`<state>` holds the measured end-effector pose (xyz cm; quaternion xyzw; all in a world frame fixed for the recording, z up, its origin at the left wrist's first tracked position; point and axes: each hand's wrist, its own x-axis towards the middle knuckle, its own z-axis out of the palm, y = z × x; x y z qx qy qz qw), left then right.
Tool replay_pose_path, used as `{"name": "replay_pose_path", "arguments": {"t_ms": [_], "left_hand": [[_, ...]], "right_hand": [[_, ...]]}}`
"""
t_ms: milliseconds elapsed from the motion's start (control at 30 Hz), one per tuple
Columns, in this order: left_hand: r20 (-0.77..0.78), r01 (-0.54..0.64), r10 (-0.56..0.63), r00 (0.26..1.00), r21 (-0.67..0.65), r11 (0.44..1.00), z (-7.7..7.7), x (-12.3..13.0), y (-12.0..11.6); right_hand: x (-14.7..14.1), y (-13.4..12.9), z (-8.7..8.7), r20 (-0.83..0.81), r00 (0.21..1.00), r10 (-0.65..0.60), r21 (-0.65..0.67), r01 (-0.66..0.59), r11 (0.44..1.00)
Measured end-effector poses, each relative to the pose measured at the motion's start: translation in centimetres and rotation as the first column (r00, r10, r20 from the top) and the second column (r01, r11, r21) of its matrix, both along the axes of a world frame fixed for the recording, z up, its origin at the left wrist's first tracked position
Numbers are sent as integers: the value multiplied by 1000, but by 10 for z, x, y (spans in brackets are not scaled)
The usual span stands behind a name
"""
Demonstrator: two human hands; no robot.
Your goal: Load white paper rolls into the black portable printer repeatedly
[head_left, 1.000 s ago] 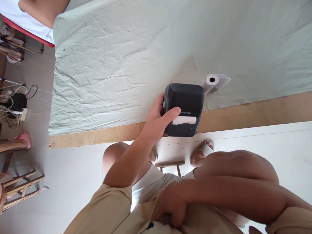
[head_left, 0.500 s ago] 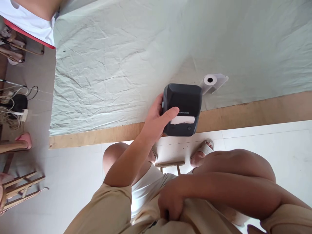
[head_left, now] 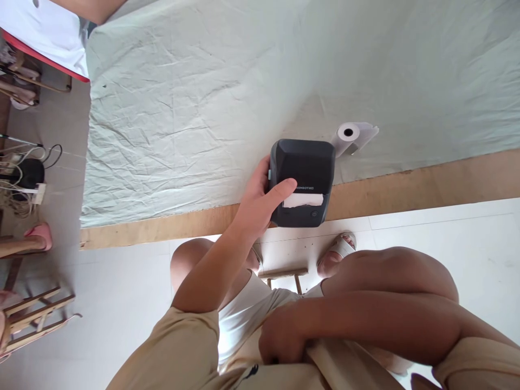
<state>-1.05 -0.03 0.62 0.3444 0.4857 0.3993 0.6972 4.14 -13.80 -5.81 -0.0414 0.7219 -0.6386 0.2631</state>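
A soft shadow is cast across the pale cloth (head_left: pixel 182 124); the floor (head_left: pixel 125 303) is brightly lit, while lettering (head_left: pixel 305 188) on the printer (head_left: pixel 304 168) is slightly smeared.

Left hand (head_left: pixel 260 197): all but the thumb (head_left: pixel 286 187) largely obscured by the black printer (head_left: pixel 303 165). Thumb covers the start of the printer's lettering (head_left: pixel 306 188); the remainder is too small to read with confidence. Printer underside concealed. Paper roll (head_left: pixel 345 138): lower end partly hidden behind the printer. Right hand (head_left: pixel 282 336): fingertips curled out of sight against the shirt (head_left: pixel 292 376); contents, if any, undeterminable. Worktop (head_left: pixel 426 179): cut off at top and right edges. Co-worker's white garment (head_left: pixel 49 32): cropped at upper left. Cords (head_left: pixel 16 184): cropped at left, individual runs indistinct.
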Motion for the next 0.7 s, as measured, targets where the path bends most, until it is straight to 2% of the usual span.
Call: {"name": "replay_pose_path", "arguments": {"t_ms": [100, 167, 233, 267, 333, 400, 433, 467, 500, 533, 567, 600, 633, 667, 700], "left_hand": [[0, -1, 1, 1000, -5, 1000, 1, 0, 0], [-5, -3, 3, 1000, -4, 1000, 2, 0, -1], [5, 4, -4, 1000, 15, 1000, 0, -1, 0], [14, 10, -11, 1000, 28, 1000, -2, -1, 0], [21, 25, -26, 999, 49, 998, -6, -3, 0], [20, 25, -26, 999, 55, 998, -7, -3, 0], [19, 17, -18, 1000, 50, 999, -7, -3, 0], [21, 6, -7, 1000, 40, 999, -6, -3, 0], [23, -2, 2, 1000, 27, 1000, -5, -3, -1], [25, -6, 6, 1000, 14, 1000, -4, -2, -1], [28, -7, 7, 1000, 5, 1000, -3, -2, -2], [37, -7, 7, 999, 4, 1000, -2, -1, -2], [53, -6, 5, 999, 8, 1000, -3, -1, -2], [72, -13, 11, 997, 17, 1000, -4, 0, -1], [91, -27, 24, 996, 26, 999, -5, 1, -1]], "right_hand": [[3, 15, 8, 33, 984, 177, -74, -174, 982], [8, 26, 13, 62, 985, 164, -24, -162, 986], [17, 38, 18, 104, 994, 23, 132, -36, 991], [23, 44, 21, 119, 989, -88, 235, 58, 970], [35, 55, 26, 117, 943, -312, 415, 239, 878], [48, 63, 34, 90, 899, -429, 481, 338, 809], [56, 67, 40, 70, 897, -436, 448, 362, 818], [64, 70, 46, 41, 904, -426, 351, 386, 853], [73, 73, 53, -2, 907, -421, 196, 413, 889], [83, 76, 60, -65, 897, -436, 3, 438, 899], [93, 80, 67, -137, 852, -505, -214, 472, 855], [103, 83, 73, -203, 756, -622, -355, 535, 767], [113, 88, 78, -277, 585, -763, -435, 632, 642], [122, 92, 80, -341, 303, -890, -460, 772, 439], [129, 97, 81, -404, -22, -915, -454, 873, 179]]}}
